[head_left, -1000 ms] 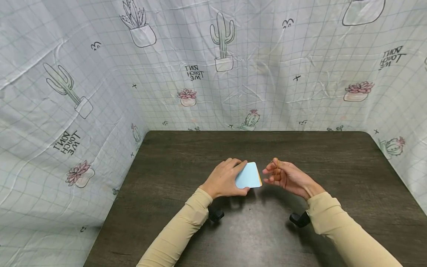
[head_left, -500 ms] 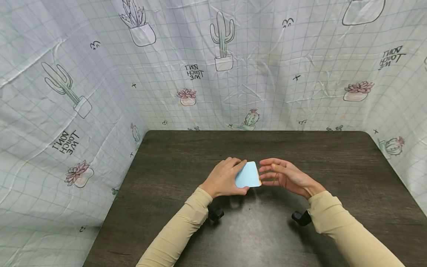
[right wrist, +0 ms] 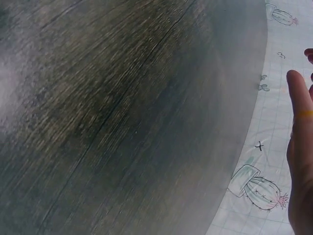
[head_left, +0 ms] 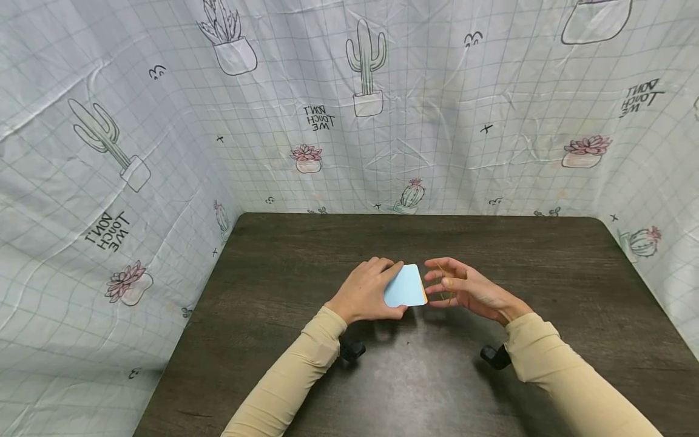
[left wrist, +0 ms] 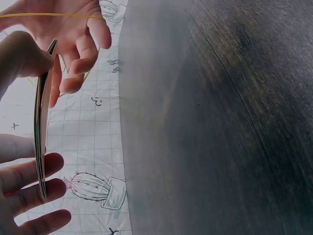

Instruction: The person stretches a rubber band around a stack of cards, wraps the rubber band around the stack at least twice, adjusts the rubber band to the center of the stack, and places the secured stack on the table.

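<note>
My left hand [head_left: 363, 294] holds a thin stack of cards [head_left: 404, 286] with rounded corners, pinched between thumb and fingers. Light blue faces up in the head view, with an orange edge peeking out at the right. Seen edge-on in the left wrist view, the cards [left wrist: 41, 122] stand between the thumb above and the fingertips below. Just right of them is my right hand [head_left: 477, 292], fingers spread toward the cards. A thin yellow rubber band [left wrist: 54, 14] is stretched around its thumb and fingers. In the right wrist view, only part of that hand [right wrist: 301, 161] shows.
Both hands are above a dark wood-grain table [head_left: 437, 388]. A pale grid-patterned curtain [head_left: 448, 91] with cactus drawings hangs behind it and along the sides. Black wrist cameras, one at the left wrist [head_left: 352, 351] and one at the right [head_left: 495, 357], hang below the sleeves.
My right hand has moved slightly left toward the cards, and its fingers have spread with the rubber band stretched over them. The left hand and the cards have stayed nearly still.
</note>
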{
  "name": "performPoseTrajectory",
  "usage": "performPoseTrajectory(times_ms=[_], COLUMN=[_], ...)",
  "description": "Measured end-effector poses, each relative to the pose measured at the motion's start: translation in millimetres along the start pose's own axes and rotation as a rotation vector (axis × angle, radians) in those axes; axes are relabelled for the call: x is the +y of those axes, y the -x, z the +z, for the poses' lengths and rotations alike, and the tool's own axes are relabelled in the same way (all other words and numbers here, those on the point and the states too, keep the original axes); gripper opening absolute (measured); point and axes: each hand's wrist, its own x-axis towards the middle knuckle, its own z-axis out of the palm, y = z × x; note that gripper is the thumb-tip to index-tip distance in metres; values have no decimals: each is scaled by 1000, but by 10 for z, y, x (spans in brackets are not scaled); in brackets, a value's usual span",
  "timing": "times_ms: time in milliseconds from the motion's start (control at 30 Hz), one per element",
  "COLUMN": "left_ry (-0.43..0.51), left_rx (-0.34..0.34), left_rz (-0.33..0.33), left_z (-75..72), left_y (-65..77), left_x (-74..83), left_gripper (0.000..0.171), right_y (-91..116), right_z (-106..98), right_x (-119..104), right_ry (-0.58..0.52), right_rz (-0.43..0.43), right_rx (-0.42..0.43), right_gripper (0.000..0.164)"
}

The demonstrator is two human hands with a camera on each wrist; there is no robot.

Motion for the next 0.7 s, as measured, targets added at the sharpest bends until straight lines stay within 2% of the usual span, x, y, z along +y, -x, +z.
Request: performPoseTrajectory(times_ms=[167, 400, 600, 700], left_ry=[3, 2, -4, 6], left_rx=[0, 1, -4, -7], left_rz=[0, 7, 15, 17], left_z=[3, 2, -14, -20], left_y=[-7, -14, -28, -33], left_x=[6, 17, 39, 49], left_gripper=[85, 85, 85, 85], right_y=[11, 13, 7, -7], right_z=[10, 17, 27, 33], right_x=[-7, -1, -8, -2], right_ry=[30, 89, 123, 136], right_rz=[5, 44, 59, 70], right_rx=[-5, 34, 56, 64], right_gripper=[44, 62, 55, 57])
